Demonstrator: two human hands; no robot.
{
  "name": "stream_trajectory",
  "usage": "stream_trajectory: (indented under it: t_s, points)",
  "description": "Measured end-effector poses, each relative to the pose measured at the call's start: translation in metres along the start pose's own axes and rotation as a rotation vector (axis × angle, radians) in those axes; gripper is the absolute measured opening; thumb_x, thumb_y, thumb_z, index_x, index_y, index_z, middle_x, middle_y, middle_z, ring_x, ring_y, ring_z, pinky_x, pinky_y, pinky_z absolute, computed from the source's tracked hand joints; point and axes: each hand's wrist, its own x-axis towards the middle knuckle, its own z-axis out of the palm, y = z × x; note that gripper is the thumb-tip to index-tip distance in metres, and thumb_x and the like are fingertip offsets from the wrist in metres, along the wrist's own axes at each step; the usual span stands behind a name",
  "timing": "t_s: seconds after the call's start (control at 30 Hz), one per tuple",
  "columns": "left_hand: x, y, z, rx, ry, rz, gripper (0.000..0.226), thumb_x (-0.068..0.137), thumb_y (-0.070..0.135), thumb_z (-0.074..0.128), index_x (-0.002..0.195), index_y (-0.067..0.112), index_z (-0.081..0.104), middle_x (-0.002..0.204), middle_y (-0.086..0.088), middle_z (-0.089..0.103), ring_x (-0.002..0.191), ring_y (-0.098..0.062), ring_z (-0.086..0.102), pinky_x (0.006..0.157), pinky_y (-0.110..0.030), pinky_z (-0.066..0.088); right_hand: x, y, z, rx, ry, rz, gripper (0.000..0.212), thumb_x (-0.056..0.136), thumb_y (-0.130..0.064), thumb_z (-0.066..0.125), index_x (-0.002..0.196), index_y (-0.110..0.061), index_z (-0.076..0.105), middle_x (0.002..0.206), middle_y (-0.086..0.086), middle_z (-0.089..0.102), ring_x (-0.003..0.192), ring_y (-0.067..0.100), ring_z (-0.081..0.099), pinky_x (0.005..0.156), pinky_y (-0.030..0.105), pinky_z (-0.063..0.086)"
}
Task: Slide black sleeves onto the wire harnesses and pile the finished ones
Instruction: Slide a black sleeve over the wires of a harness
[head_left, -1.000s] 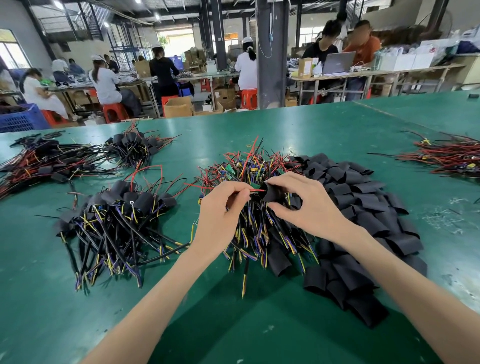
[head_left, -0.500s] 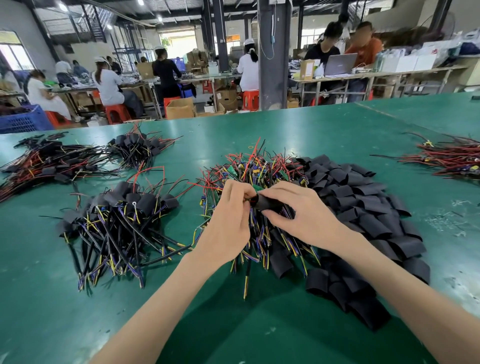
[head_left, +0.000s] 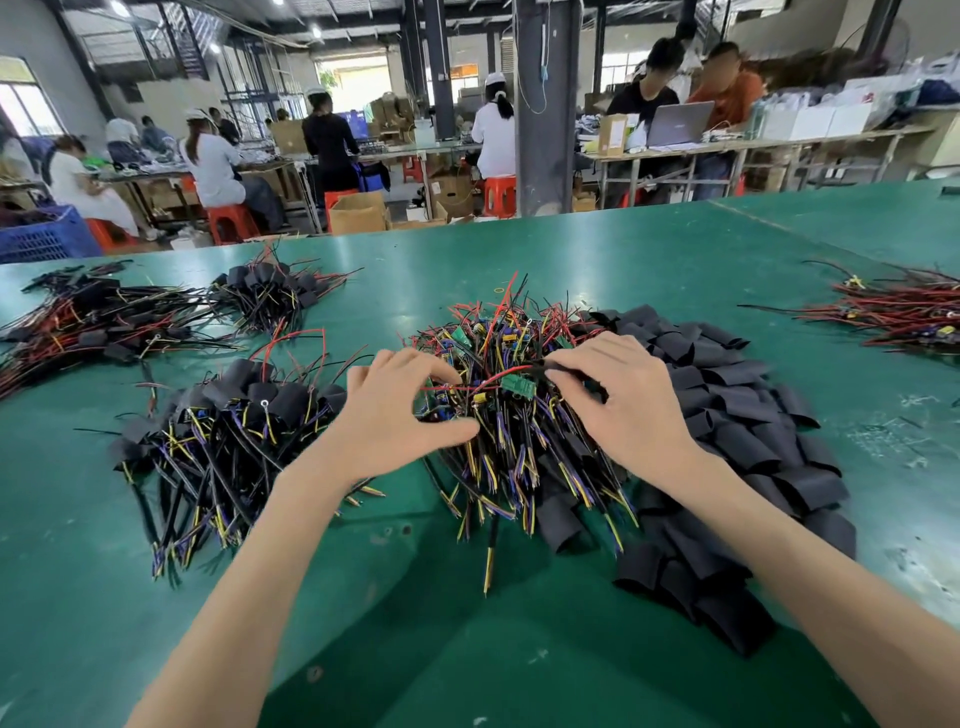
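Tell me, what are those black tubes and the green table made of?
The black sleeves look like soft plastic or rubbery tubing with a matte finish: they lie squashed flat and creased, with no shine. The table seems covered in a green rubber or vinyl mat, smooth and slightly glossy, since ceiling light glints off it. Looks alone can't settle either one.

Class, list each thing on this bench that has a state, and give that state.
left hand: arched over the unsleeved harnesses, grip unclear
right hand: pinching a black sleeve
sleeved harnesses: piled, sleeves on
loose sleeves: heaped, flattened, unused
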Motion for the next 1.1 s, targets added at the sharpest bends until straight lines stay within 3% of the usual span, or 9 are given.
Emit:
stream_trajectory:
  t_s: [0.1,0.2,0.3,0.4,0.53,0.6,0.73,0.93,1.1]
  points:
    - [0.002,-0.002,-0.02,-0.639,0.074,-0.056,0.029,0.077,0.039,0.057,0.097,0.021,0.066,0.1,0.008,0.066,0.095,-0.003,0.056,0.083,-0.014,0.038,0.002,0.002,-0.002,0.013,0.043,0.042,0.006,0.081,-0.003,0.068,0.087,-0.001,0.07,0.078,0.008,0.068,0.072,0.027,0.06,0.075,0.035,0.045]
    - [0.002,-0.015,-0.034,-0.926,0.018,-0.099,0.028,0.077,0.025,0.05,0.097,0.014,0.066,0.102,-0.001,0.067,0.09,-0.009,0.058,0.076,-0.02,0.041,0.003,0.005,-0.005,0.028,0.057,0.075,0.006,0.081,-0.003,0.066,0.086,0.001,0.069,0.079,0.01,0.068,0.073,0.028,0.06,0.074,0.035,0.047]
    - [-0.002,-0.024,-0.027,-0.77,-0.261,-0.156,0.024,0.08,0.016,0.064,0.105,0.015,0.065,0.109,-0.001,0.068,0.099,-0.011,0.06,0.085,-0.019,0.044,0.004,0.008,-0.006,0.054,0.077,0.107,0.007,0.081,-0.003,0.066,0.086,0.001,0.069,0.08,0.011,0.068,0.073,0.03,0.061,0.07,0.039,0.046]
    - [0.0,-0.02,-0.009,-0.564,-0.344,-0.158,0.022,0.086,0.011,0.067,0.107,0.016,0.065,0.109,-0.001,0.069,0.1,-0.011,0.062,0.087,-0.01,0.044,0.003,0.01,-0.006,0.09,0.101,0.159,0.006,0.081,-0.001,0.068,0.087,0.0,0.07,0.08,0.011,0.068,0.073,0.028,0.061,0.07,0.035,0.045]
    - [0.001,-0.013,0.003,-0.624,-0.297,-0.151,0.008,0.091,0.006,0.06,0.097,0.005,0.065,0.091,-0.014,0.07,0.072,-0.01,0.065,0.074,-0.017,0.052,0.003,0.013,-0.006,0.115,0.107,0.216,0.007,0.081,0.0,0.068,0.088,0.0,0.07,0.081,0.012,0.068,0.072,0.027,0.062,0.07,0.031,0.046]
    - [0.001,-0.013,0.003,-0.693,-0.222,-0.157,0.009,0.093,0.004,0.055,0.093,0.002,0.063,0.075,-0.005,0.066,0.055,-0.008,0.058,0.057,-0.014,0.046,0.004,0.015,-0.007,0.106,0.097,0.221,0.008,0.08,0.0,0.069,0.088,0.0,0.07,0.082,0.011,0.068,0.074,0.026,0.061,0.072,0.028,0.045]
    - [0.005,-0.012,0.003,-0.771,-0.095,-0.193,0.006,0.093,0.011,0.057,0.094,0.007,0.061,0.054,0.008,0.054,0.046,-0.007,0.036,0.045,-0.014,0.03,0.004,0.022,-0.006,0.017,-0.022,0.148,0.014,0.08,-0.001,0.069,0.094,0.0,0.067,0.085,0.011,0.066,0.081,0.027,0.057,0.076,0.029,0.04]
    - [0.009,-0.01,0.015,-0.317,0.046,-0.143,0.02,0.091,0.035,0.059,0.08,0.019,0.053,0.042,0.009,0.055,0.041,0.0,0.044,0.051,-0.016,0.03,0.0,0.026,-0.004,-0.085,-0.156,0.057,0.029,0.078,-0.013,0.069,0.106,-0.005,0.065,0.093,0.008,0.065,0.089,0.028,0.059,0.08,0.032,0.036]
    - [0.007,-0.008,0.02,-0.226,0.044,-0.102,0.016,0.09,0.038,0.059,0.088,0.026,0.05,0.048,0.009,0.062,0.049,0.0,0.053,0.058,-0.01,0.036,0.0,0.024,-0.004,-0.092,-0.185,0.008,0.034,0.075,-0.011,0.072,0.109,-0.005,0.067,0.099,0.008,0.068,0.089,0.029,0.061,0.083,0.033,0.036]
